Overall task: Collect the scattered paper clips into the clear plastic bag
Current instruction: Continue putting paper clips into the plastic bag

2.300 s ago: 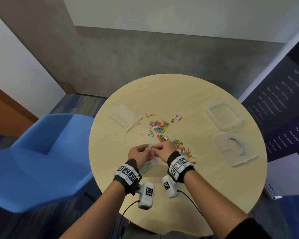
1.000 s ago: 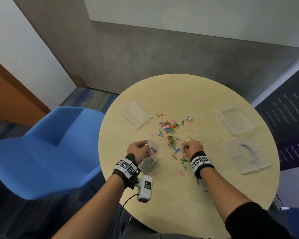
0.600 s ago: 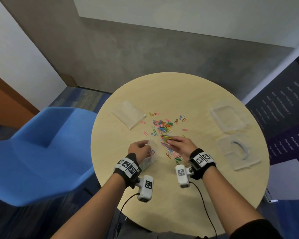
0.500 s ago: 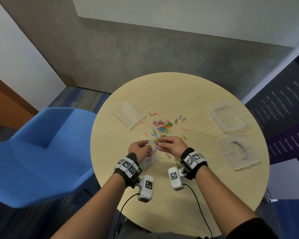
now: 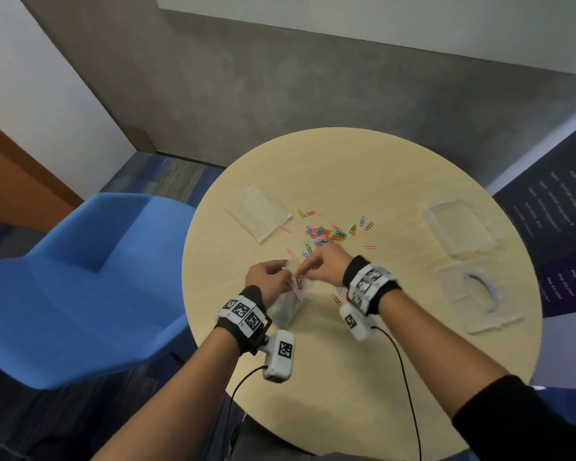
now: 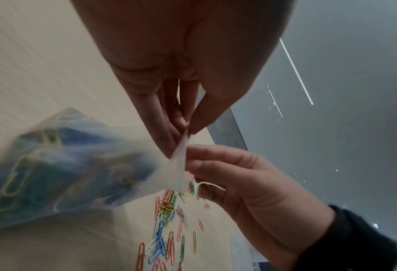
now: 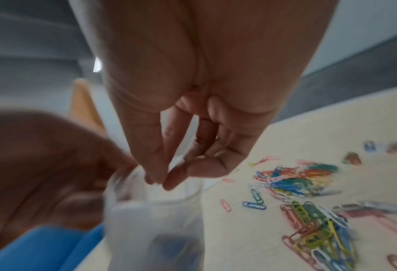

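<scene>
My left hand [image 5: 275, 277] pinches the rim of the clear plastic bag [image 5: 286, 311] between thumb and fingers and holds its mouth up off the round table [image 5: 363, 377]. The bag [image 6: 76, 165] has several coloured clips inside. My right hand [image 5: 308, 269] has its thumb and forefinger together at the bag's mouth [image 7: 155, 194], with a small bunch of clips [image 6: 190, 187] at their tips. Loose paper clips [image 5: 326, 232] lie in a pile just beyond both hands, with more [image 7: 318, 236] close under the right hand.
A second clear bag [image 5: 256, 212] lies flat at the table's far left. Two clear plastic containers [image 5: 459, 227] [image 5: 479, 294] sit on the right side. A blue chair [image 5: 80, 277] stands left of the table. A dark banner [image 5: 562, 227] is at the right.
My right hand reached out to the pile, picked up clips and has come back to the bag's mouth. My left hand has kept hold of the bag in the same place.
</scene>
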